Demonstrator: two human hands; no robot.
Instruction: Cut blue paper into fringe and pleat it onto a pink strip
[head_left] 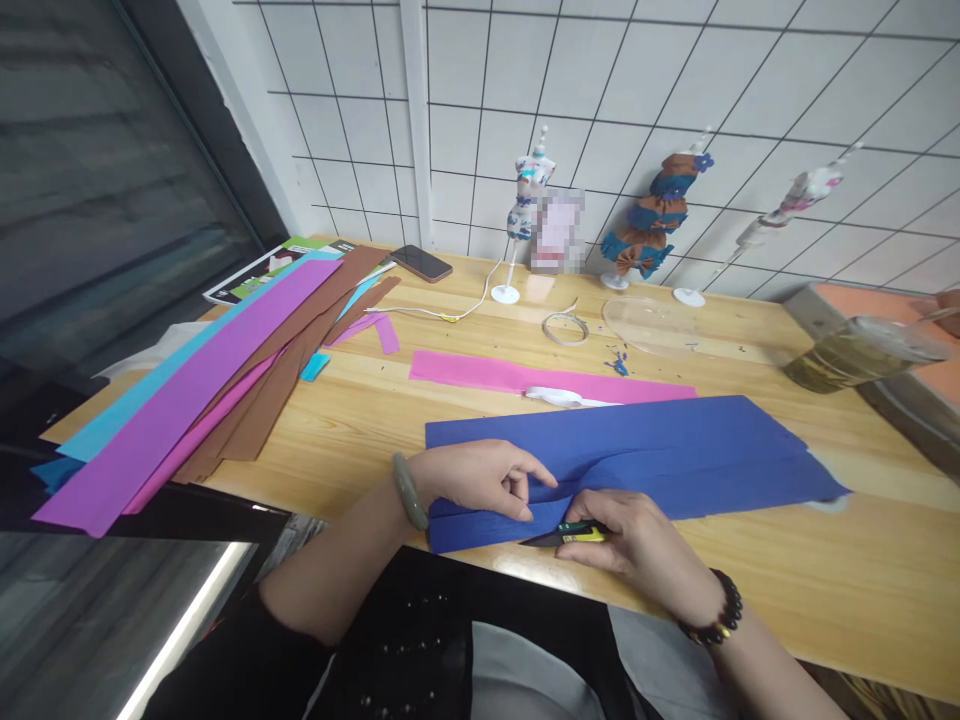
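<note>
We count three miniature dress forms [643, 215], one phone [422, 263], one lidded cup [844, 355], one looped band [565, 343] and one clear disc [649, 326]. Of our own, we count two hands [476, 478], two bracelets [724, 610] and one pair of snips [589, 536]. We also see one long flat pink strip [480, 370], one white cable [480, 308] and one wooden table [892, 560].

Camera on head looks forward and down, from close above left hand [484, 478] and right hand [634, 535], wall [360, 130] beyond.
</note>
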